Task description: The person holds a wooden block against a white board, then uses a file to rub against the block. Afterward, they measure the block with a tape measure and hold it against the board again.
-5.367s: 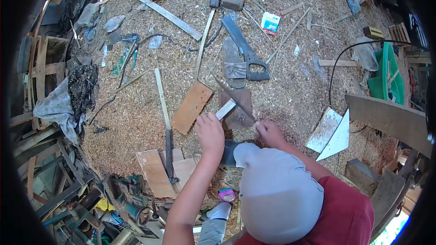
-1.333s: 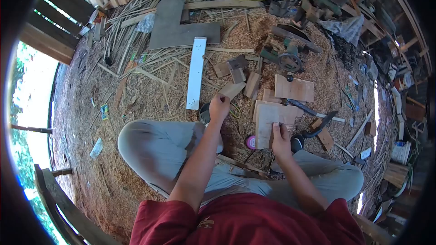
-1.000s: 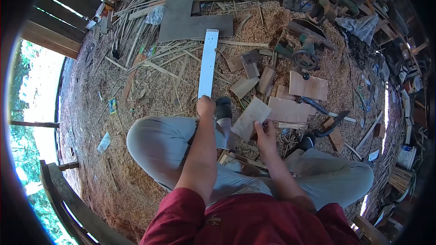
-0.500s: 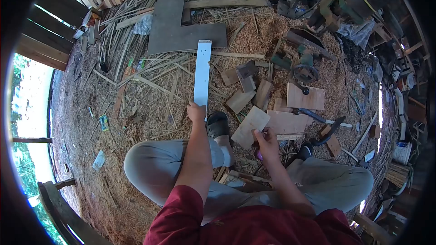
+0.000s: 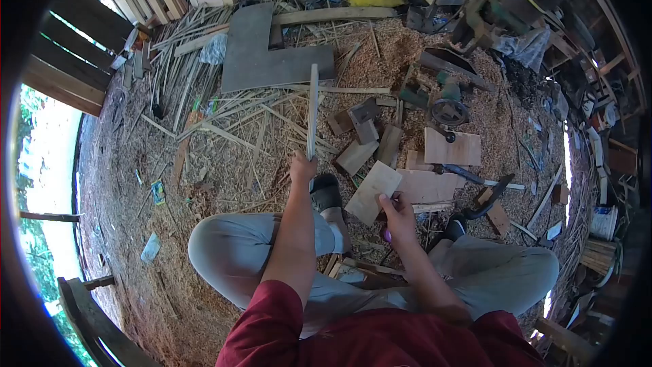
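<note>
My left hand [image 5: 301, 167] is closed around the near end of a long, narrow white strip [image 5: 312, 112]. The strip points away from me and is turned so that a thin, ridged edge faces up. Between the thumb and fingers of my right hand [image 5: 399, 216] is a thin rectangular wooden board [image 5: 374, 190], pale and flat. Part of a small purple object [image 5: 386, 233] shows just beneath that hand; its kind is hidden. Below and beside the board, a larger flat wooden piece [image 5: 426, 186] lies on the ground.
Wood shavings and thin sticks cover the ground. A dark L-shaped sheet [image 5: 248, 54] lies ahead. To the right are several wood offcuts [image 5: 356, 153], a hammer-like tool [image 5: 468, 175] and a machine part with a handwheel [image 5: 449, 110]. My sandalled foot [image 5: 327, 194] is near the left hand.
My left hand has rolled the white strip from its broad face, with small holes, onto its narrow edge. My right hand keeps the wooden board in nearly the same place.
</note>
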Demonstrator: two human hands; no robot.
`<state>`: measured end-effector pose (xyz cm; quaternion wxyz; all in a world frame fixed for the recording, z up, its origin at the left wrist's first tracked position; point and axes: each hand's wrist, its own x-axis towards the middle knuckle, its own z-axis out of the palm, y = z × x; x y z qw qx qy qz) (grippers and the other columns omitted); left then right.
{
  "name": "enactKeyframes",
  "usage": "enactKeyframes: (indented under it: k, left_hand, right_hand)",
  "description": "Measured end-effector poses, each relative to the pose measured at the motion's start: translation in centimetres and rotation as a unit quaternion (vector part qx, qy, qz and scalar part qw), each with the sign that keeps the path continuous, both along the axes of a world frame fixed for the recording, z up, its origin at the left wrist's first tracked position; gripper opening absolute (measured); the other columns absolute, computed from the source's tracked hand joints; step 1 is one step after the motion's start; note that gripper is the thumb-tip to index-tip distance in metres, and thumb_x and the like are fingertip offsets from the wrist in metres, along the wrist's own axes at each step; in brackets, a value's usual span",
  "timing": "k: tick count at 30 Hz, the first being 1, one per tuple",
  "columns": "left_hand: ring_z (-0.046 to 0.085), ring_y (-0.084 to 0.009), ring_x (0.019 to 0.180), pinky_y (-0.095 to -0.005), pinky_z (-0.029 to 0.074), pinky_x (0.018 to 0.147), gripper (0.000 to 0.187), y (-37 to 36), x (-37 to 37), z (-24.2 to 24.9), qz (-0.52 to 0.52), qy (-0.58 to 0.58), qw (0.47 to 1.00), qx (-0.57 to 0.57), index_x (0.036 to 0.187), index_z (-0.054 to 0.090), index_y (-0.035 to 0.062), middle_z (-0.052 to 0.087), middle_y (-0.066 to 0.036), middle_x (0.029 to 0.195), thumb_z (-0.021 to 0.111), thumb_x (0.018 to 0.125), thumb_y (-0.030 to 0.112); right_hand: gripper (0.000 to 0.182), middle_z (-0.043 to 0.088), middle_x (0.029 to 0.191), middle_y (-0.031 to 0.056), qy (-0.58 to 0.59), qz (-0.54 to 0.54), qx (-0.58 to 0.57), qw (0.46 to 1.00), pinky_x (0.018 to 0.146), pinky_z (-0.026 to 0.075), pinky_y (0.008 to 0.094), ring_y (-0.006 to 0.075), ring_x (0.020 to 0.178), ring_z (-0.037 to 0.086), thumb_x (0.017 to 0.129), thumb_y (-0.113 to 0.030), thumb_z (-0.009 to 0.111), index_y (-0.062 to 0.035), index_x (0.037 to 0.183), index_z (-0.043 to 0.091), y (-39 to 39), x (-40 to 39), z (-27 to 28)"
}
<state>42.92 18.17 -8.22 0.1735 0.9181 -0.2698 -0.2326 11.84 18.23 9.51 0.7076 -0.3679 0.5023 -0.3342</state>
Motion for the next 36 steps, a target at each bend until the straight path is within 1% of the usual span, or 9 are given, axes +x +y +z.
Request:
enactKeyframes:
  k: [3,8,11,17,20,23,26,29,36]
  left_hand:
    - [0.065,-0.0480,0.112,-0.0528,0.054,0.093,0.076,-0.4,0.2,-1.4,0.013,0.056,0.998,-0.035,0.141,0.039,-0.0069,0.063,-0.033,0.125,0.069,0.090,0.041]
    - [0.069,-0.0381,0.109,-0.0473,0.057,0.089,0.088,-1.1,-1.2,5.3,0.001,0.158,0.975,-0.154,0.157,0.020,-0.0058,0.062,-0.029,0.132,0.067,0.092,0.031]
    - [0.070,-0.0346,0.107,-0.0460,0.058,0.089,0.088,-3.3,0.0,3.0,0.107,0.419,0.860,-0.272,0.158,0.017,-0.0041,0.062,-0.025,0.131,0.067,0.092,0.028]
    - [0.072,-0.0281,0.093,-0.0492,0.060,0.072,0.080,-7.4,-4.5,9.1,0.276,0.465,0.802,-0.254,0.130,0.056,0.0006,0.068,-0.013,0.117,0.065,0.090,0.070]
    - [0.072,-0.0281,0.092,-0.0481,0.059,0.071,0.080,-8.0,-4.6,8.9,0.226,0.562,0.747,-0.274,0.121,0.065,0.0111,0.072,-0.005,0.109,0.057,0.085,0.082]
    - [0.071,-0.0293,0.093,-0.0475,0.059,0.074,0.075,-7.9,-5.1,9.1,0.259,0.594,0.707,-0.283,0.126,0.062,0.0116,0.071,-0.007,0.112,0.057,0.090,0.077]
    - [0.071,-0.0324,0.100,-0.0526,0.059,0.082,0.064,-6.6,-6.2,11.1,0.259,0.496,0.814,-0.159,0.133,0.057,0.0088,0.070,-0.011,0.120,0.054,0.100,0.063]
    - [0.069,-0.0371,0.109,-0.0583,0.056,0.091,0.055,-6.8,-4.5,3.8,0.235,0.561,0.747,-0.269,0.137,0.052,0.0024,0.067,-0.017,0.128,0.051,0.107,0.047]
    - [0.065,-0.0356,0.120,-0.0517,0.056,0.102,0.043,-6.6,-11.0,17.7,0.297,0.614,0.617,-0.393,0.138,0.051,0.0032,0.064,-0.017,0.136,0.061,0.102,0.023]
  right_hand:
    - [0.024,0.069,0.099,0.0023,0.004,-0.015,-0.025,1.000,0.085,0.047,0.0285,0.0105,0.092,0.062,0.099,-0.022,0.072,-0.0038,0.109,0.060,-0.4,-1.0,0.9]
    - [0.021,0.068,0.093,0.0022,-0.041,-0.051,-0.044,0.997,0.071,0.048,0.0270,0.0085,0.079,0.061,0.099,-0.022,0.071,-0.0049,0.104,0.058,-0.7,-2.9,3.9]
    - [0.019,0.067,0.091,0.0010,-0.058,-0.065,-0.036,0.996,0.069,0.050,0.0298,0.0101,0.078,0.062,0.100,-0.024,0.069,-0.0072,0.102,0.059,-0.6,-4.2,5.5]
    - [0.018,0.066,0.089,0.0015,-0.064,-0.100,-0.035,0.992,0.066,0.050,0.0295,0.0108,0.074,0.062,0.100,-0.022,0.069,-0.0075,0.102,0.059,-0.3,-6.3,7.9]
    - [0.019,0.065,0.088,0.0013,-0.077,-0.113,-0.050,0.989,0.065,0.050,0.0292,0.0108,0.072,0.062,0.099,-0.023,0.069,-0.0076,0.102,0.058,-0.5,-7.1,8.2]
    - [0.019,0.064,0.087,0.0010,-0.090,-0.120,-0.059,0.987,0.064,0.049,0.0289,0.0107,0.071,0.061,0.099,-0.023,0.069,-0.0079,0.101,0.058,-0.5,-7.9,8.5]
    - [0.018,0.064,0.086,0.0008,-0.095,-0.128,-0.056,0.986,0.064,0.049,0.0286,0.0109,0.070,0.061,0.099,-0.023,0.069,-0.0088,0.100,0.057,-0.5,-8.3,9.7]
    - [0.018,0.064,0.087,0.0009,-0.089,-0.123,-0.059,0.987,0.066,0.050,0.0287,0.0114,0.072,0.062,0.099,-0.023,0.069,-0.0096,0.098,0.056,-0.9,-9.1,9.7]
    - [0.024,0.065,0.104,0.0015,-0.176,-0.200,-0.072,0.961,0.080,0.050,0.0285,0.0109,0.093,0.063,0.099,-0.021,0.068,-0.0074,0.114,0.056,-1.3,-10.0,10.6]
